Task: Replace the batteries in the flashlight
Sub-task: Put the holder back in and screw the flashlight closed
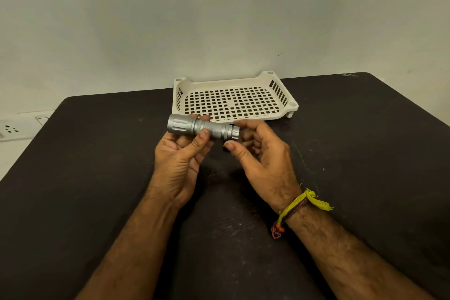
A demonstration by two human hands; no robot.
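Head view; flashlight lies crosswise, head leftward; left hand pinches barrel; right hand spread.

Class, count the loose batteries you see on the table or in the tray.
0. None lie on the table or in the tray; any may be hidden inside the flashlight or behind the hands.

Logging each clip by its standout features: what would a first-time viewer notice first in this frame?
The eye lands first on the silver ribbed metal flashlight, held level above the black table by the left hand, its wide head pointing left. The right hand, half open, sits at the tail end, with a yellow thread band on its wrist. Behind them, a cream perforated plastic tray stands at the table's far edge by the wall.
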